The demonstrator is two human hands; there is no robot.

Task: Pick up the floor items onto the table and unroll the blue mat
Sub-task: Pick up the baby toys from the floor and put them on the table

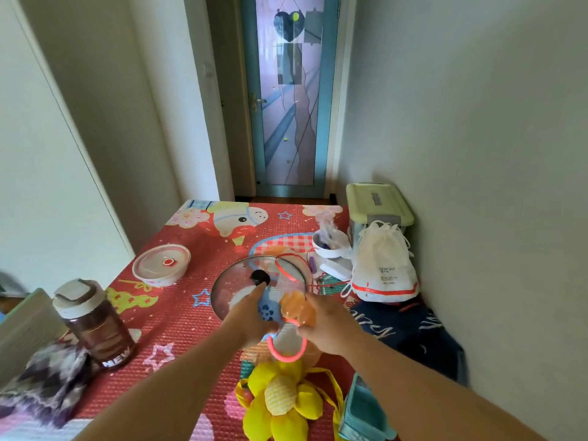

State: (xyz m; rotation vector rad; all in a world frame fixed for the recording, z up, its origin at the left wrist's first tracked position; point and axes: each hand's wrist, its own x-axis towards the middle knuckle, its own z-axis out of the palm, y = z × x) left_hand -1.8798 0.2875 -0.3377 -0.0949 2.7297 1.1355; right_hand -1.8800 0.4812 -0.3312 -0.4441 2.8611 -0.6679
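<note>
Glass lid (259,286) looks breakable; hold its black knob (260,277) at 12 o'clock. Left hand (251,316) reaches, grip wide; right hand (327,326) holds pink ring (286,353).

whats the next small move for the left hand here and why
Probably close the left hand on the black knob of the glass lid and lift. Its fingertip already reaches the knob, the lid lies flat on the red mat, and the right hand is occupied.

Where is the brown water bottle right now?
The brown water bottle stands upright at the left of the head view on the red mat, near the lidded white bowl and beside purple patterned cloth.
</note>
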